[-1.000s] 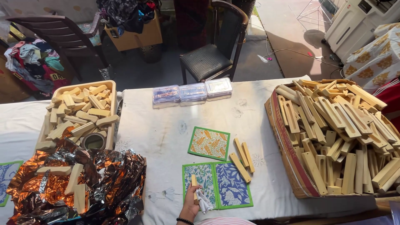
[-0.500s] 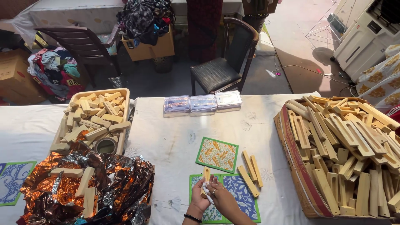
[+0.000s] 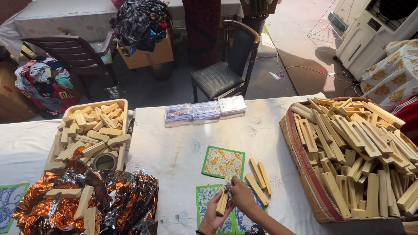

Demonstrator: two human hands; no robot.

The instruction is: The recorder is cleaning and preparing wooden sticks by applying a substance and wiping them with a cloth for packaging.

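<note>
My left hand (image 3: 214,212) grips a small pale wooden piece (image 3: 223,202) near the table's front edge, holding it upright over a blue-patterned card (image 3: 204,196). My right hand (image 3: 241,196) is closed over the top of the same piece, together with something small and white that I cannot make out. Just right of the hands lie three loose wooden sticks (image 3: 257,179). An orange-and-green patterned card (image 3: 223,162) lies just beyond the hands.
A large cardboard box (image 3: 305,182) heaped with slotted wooden pieces fills the right. A wooden tray (image 3: 123,126) of blocks and crumpled foil (image 3: 117,196) sit left. Three clear plastic cases (image 3: 205,110) line the far edge. Chairs stand beyond the table.
The view has tilted up and shifted. My right hand came in and joined the left on the wooden piece, which now stands raised above the blue card.
</note>
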